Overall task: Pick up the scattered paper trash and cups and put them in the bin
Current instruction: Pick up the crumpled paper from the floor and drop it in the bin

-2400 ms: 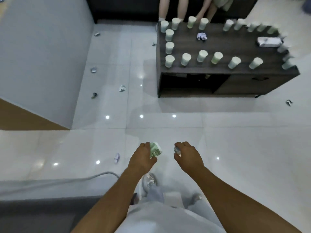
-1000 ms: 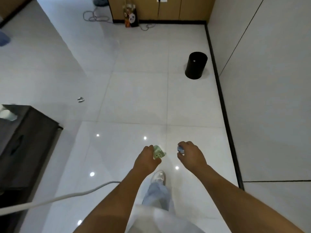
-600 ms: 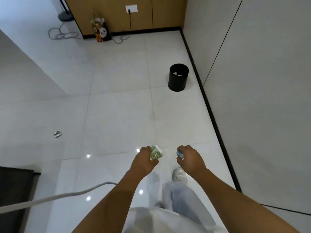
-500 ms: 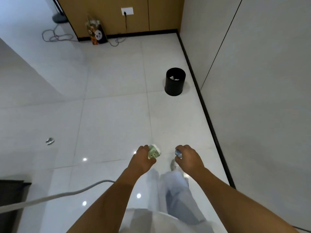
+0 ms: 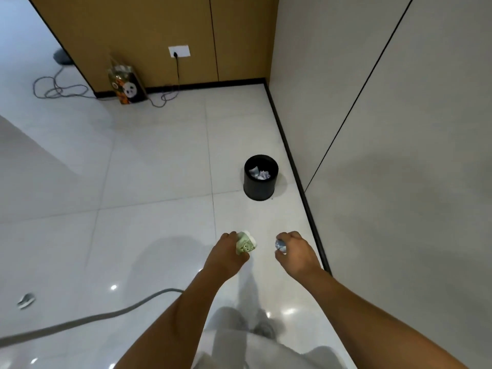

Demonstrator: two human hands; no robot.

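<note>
blurred scrap (image 5: 26,300) at left edge

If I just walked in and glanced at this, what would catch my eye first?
Probably the two hands low in the middle: the left hand holds a crushed green cup, the right hand a small paper wad. Ahead by the wall stands a black bin with paper already inside.

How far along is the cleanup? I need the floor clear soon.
Done: the black bin already holds crumpled paper. In hand: the left hand grips a green cup, the right hand a paper wad. Left: a scrap lies on the floor.
</note>
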